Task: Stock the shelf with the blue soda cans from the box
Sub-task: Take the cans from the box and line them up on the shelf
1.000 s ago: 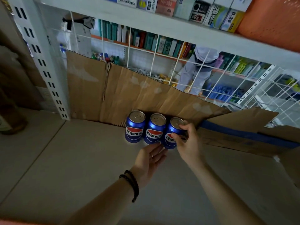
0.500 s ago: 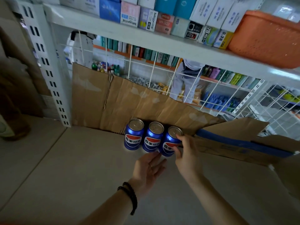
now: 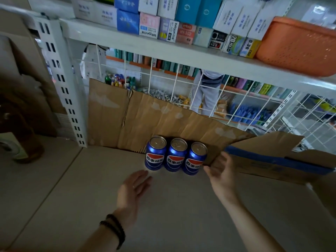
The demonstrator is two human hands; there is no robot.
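Blue soda cans (image 3: 175, 157) upright on shelf (image 3: 91, 179), box (image 3: 280, 160) edge-cropped, interior hidden.

Three blue metal soda cans (image 3: 175, 156), far centre: glossy painted sides w/ red-white label, brushed silvery alu tops. Behind them a brown corrugated cardboard sheet (image 3: 138, 120), matt, rough, torn top edge, pale scuffed patches. Right: brown cardboard box w/ shiny blue tape strip (image 3: 276, 160), matt flaps. Beige shelf board (image 3: 76, 188) looks smooth, matt, low sheen. White painted metal upright w/ slots (image 3: 67, 99), left; white coated wire grid back panel (image 3: 227, 99), semi-gloss. Upper shelf, far right: orange perforated plastic basket (image 3: 298, 46), matt. Black beaded bracelet (image 3: 116, 228) on left wrist, dull beads.
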